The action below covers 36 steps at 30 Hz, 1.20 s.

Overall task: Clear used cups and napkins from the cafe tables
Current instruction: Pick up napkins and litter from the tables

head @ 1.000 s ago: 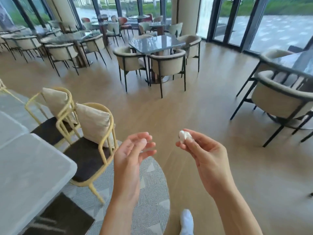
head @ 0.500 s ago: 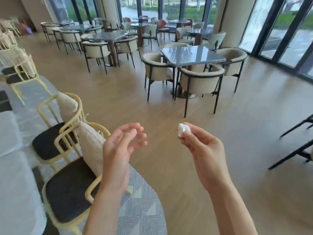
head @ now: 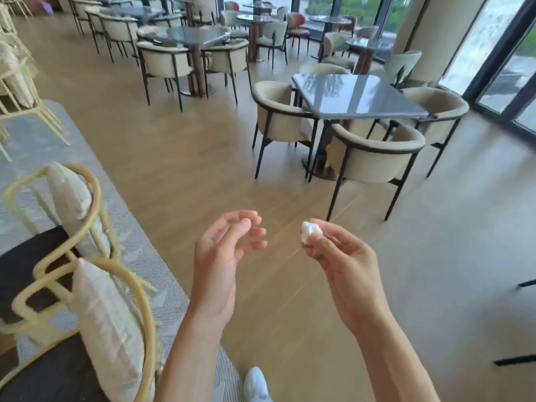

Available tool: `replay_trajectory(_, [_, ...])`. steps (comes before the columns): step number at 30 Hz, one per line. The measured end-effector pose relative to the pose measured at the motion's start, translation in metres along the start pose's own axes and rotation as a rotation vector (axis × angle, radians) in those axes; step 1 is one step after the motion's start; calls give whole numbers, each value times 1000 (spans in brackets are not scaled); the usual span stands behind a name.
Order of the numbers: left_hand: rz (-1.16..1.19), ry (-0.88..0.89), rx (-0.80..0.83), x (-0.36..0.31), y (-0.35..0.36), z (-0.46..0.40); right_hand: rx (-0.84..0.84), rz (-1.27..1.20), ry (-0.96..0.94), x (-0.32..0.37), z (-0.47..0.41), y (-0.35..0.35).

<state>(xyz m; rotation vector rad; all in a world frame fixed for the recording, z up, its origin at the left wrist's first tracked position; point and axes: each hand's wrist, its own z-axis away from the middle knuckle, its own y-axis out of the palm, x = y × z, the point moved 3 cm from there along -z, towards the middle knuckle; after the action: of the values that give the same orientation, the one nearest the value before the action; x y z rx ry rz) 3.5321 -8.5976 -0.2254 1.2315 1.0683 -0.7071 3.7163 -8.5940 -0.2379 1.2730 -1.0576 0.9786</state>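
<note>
- Small crumpled white paper napkin wad point(head: 310, 231), lower centre of the frame, pinched between thumb and fingertips of the right hand point(head: 340, 261); held in the air above the light wooden floor point(head: 179, 169), on no table.
- Left hand point(head: 222, 256) just left of the wad, palm turned inward, fingers loosely curled and holding nothing; fingertips near the napkin but apart from it, a clear gap of floor showing between.
- Right hand therefore the carrier and the nearer one; left hand free for any cup or second napkin.
- Wad roughly round, no real long axis; protrudes up and leftward from the fingertips, toward the left hand.
- Nearest surface ahead: square glossy grey-topped table point(head: 356, 95), upper right of centre, well apart from both hands, ringed by beige upholstered tub chairs with black legs point(head: 374, 158). Top reflective; no cup or napkin to be made out on it.
- Further dark tables point(head: 185, 34) in the upper left and upper centre, too distant and blurred to check for leftovers.
- Yellow metal-framed chairs with pale cushions point(head: 95, 300) along the left edge, on a grey patterned rug point(head: 162, 285).
- No bin or tray in view; likely judgement: napkin in transit, next step resting on finding a disposal spot or another item, direction not decidable from here.
- White shoe point(head: 255, 381) at bottom centre.
</note>
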Motion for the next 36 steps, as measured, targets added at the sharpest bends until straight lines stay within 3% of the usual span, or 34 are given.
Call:
replay_trajectory(6, [-18,25,-9,-21,24,-158,24,-39,-11,10,-160,51])
replay_trajectory(17, [-133,83,-144,-17,2,-386,145,-74,-4,-25,-412,141])
replay_trajectory(26, [-115,287,-255,-65,17,-649,273,-83,-37,-14,-687,236])
replay_trajectory(36, [-43,284,-550,-60,-74,-830,562,-29,75,-77,-869,377])
